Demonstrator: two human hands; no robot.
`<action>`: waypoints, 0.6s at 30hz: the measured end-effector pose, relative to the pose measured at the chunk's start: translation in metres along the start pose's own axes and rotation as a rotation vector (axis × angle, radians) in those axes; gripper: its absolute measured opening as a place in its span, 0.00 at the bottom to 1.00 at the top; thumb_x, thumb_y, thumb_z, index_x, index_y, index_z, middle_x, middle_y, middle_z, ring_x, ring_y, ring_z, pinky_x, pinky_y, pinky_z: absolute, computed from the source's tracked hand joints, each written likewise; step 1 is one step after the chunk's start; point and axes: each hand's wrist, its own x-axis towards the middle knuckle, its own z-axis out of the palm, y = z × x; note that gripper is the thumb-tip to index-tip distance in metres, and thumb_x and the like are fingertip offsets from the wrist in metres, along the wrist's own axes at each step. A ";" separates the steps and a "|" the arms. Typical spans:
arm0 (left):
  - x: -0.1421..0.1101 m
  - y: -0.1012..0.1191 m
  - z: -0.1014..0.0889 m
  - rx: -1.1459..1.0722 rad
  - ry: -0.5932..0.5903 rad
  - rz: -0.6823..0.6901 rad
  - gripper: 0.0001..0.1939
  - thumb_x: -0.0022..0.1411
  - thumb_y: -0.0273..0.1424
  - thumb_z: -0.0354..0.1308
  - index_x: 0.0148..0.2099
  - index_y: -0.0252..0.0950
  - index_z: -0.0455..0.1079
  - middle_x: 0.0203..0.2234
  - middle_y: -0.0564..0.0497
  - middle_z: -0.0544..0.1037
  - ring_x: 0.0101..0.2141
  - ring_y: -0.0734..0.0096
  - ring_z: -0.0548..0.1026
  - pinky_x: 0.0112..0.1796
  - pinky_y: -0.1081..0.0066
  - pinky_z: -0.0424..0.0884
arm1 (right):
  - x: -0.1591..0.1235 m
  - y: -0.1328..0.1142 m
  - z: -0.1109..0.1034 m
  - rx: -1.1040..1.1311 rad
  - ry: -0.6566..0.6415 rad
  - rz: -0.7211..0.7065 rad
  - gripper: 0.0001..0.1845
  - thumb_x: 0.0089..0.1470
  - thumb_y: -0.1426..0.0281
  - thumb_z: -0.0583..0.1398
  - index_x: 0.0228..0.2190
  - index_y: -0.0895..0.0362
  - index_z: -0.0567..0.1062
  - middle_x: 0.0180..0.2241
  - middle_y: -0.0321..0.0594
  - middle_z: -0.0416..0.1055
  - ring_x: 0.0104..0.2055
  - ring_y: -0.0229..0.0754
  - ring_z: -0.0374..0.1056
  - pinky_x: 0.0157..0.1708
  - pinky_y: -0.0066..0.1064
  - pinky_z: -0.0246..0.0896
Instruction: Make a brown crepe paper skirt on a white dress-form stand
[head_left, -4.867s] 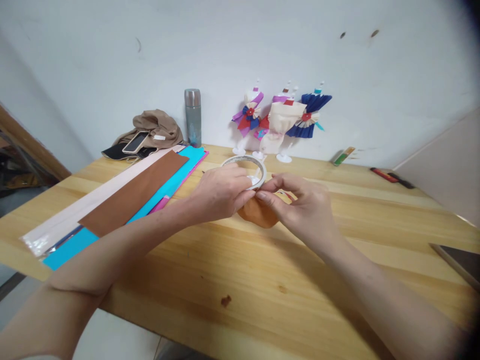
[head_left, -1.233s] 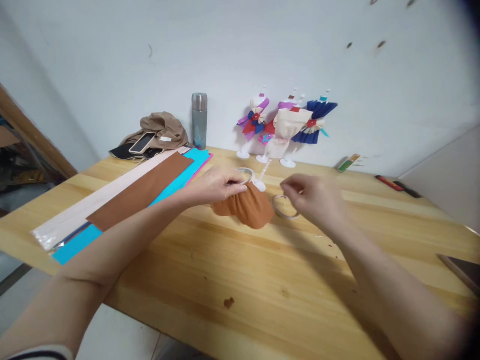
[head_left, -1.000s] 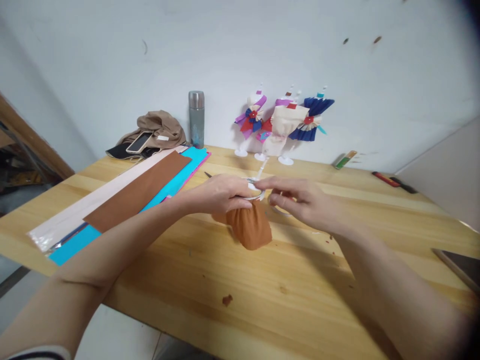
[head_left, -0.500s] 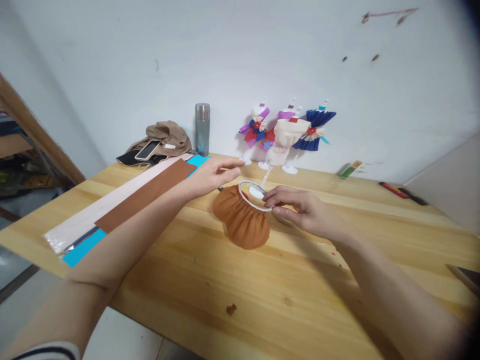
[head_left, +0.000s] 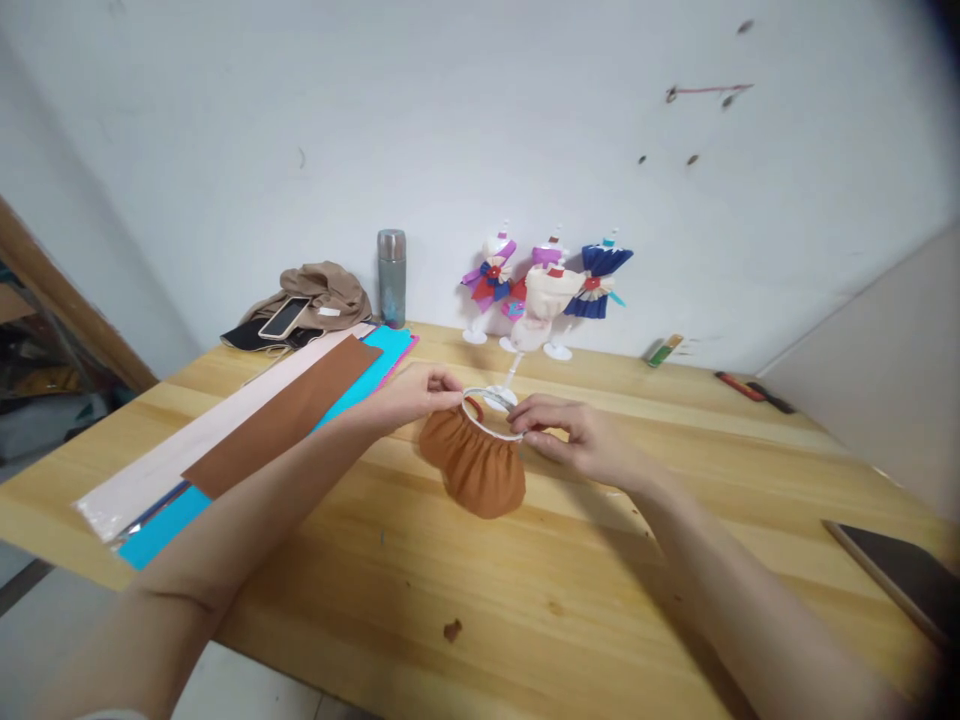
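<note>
A brown gathered skirt (head_left: 480, 470), of cloth or crepe paper, hangs in pleats from a whitish band that curves into a ring at its top. My left hand (head_left: 420, 393) pinches the left end of this band, fingers closed. At the other end, my right hand (head_left: 566, 428) grips the band between thumb and fingers. Just behind the ring stands a white stand base (head_left: 501, 398) with a thin post. Past it are several small dress forms in paper outfits, among them a cream one (head_left: 551, 300) and a navy one (head_left: 600, 280).
Strips of brown (head_left: 289, 410), pink and blue sheet lie on the table's left. A flask (head_left: 391, 278), a bundled brown cloth (head_left: 334, 292) and a phone (head_left: 285, 318) are at the back left. A dark tablet-like device (head_left: 896, 570) lies at right, a green-labelled item (head_left: 664, 351) by the wall.
My left hand has come down from above the skirt and closed on the band's left end. My right hand keeps its grip. The view has shifted slightly.
</note>
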 end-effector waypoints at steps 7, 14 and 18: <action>0.000 -0.007 0.003 -0.130 0.000 -0.080 0.12 0.55 0.37 0.67 0.33 0.34 0.71 0.27 0.53 0.77 0.31 0.72 0.74 0.34 0.73 0.67 | -0.001 -0.008 -0.002 0.006 -0.012 0.006 0.14 0.64 0.62 0.57 0.34 0.55 0.80 0.42 0.49 0.80 0.44 0.48 0.76 0.45 0.42 0.70; 0.002 -0.010 -0.005 -0.266 -0.070 -0.176 0.09 0.51 0.30 0.68 0.34 0.31 0.74 0.29 0.49 0.79 0.32 0.72 0.75 0.37 0.72 0.67 | -0.001 -0.009 -0.004 -0.055 0.008 -0.001 0.13 0.64 0.64 0.57 0.33 0.55 0.80 0.41 0.50 0.80 0.43 0.48 0.77 0.45 0.41 0.71; -0.002 -0.003 -0.008 -0.135 -0.114 -0.122 0.12 0.53 0.34 0.67 0.37 0.31 0.78 0.31 0.48 0.81 0.34 0.70 0.75 0.36 0.73 0.66 | -0.002 -0.009 -0.006 -0.123 0.015 0.012 0.13 0.63 0.66 0.56 0.33 0.54 0.80 0.42 0.50 0.80 0.44 0.50 0.77 0.45 0.43 0.72</action>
